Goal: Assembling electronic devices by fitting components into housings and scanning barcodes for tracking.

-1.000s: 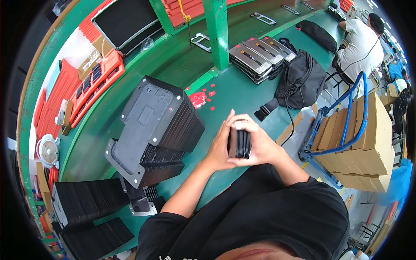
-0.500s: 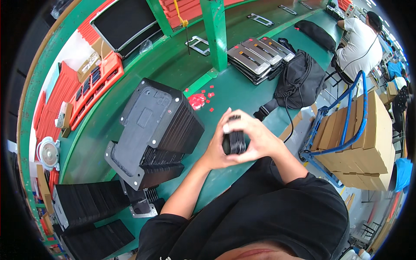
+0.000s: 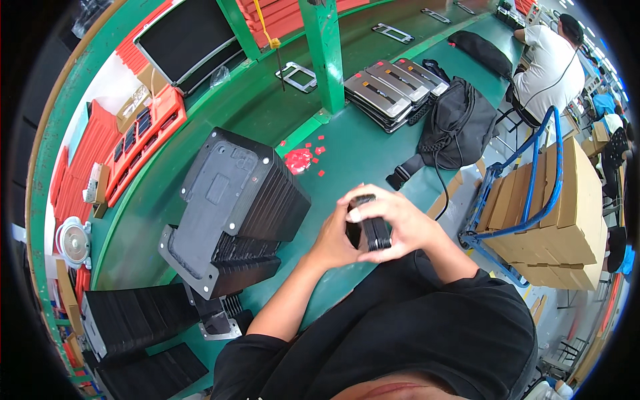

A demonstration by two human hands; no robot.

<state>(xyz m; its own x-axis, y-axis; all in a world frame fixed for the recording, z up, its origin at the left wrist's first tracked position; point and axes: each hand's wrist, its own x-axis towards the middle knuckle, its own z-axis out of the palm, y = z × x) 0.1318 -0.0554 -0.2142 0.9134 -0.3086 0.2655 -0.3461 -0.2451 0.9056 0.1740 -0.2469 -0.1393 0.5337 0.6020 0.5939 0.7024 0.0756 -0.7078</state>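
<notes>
Both of my hands hold a small stack of thin black plastic parts [image 3: 371, 230] in front of my chest, above the green table edge. My left hand [image 3: 331, 239] grips the stack from the left and below. My right hand [image 3: 395, 220] wraps over its top and right side, fingers curled around it. To the left, a tall leaning pile of black plastic covers [image 3: 233, 200] lies on the green table [image 3: 347, 150], close to my left forearm.
Small red stickers [image 3: 299, 160] lie on the table. Grey flat units [image 3: 390, 90], a black bag [image 3: 460, 123], a green post [image 3: 325, 53], red trays [image 3: 143, 137], more black covers [image 3: 130, 320]. A blue cart with cardboard boxes [image 3: 553, 213] stands right. Another person [image 3: 550, 63] sits beyond.
My hands have turned the small black stack a little and my right fingers have shifted over its top. The rest of the scene is unchanged.
</notes>
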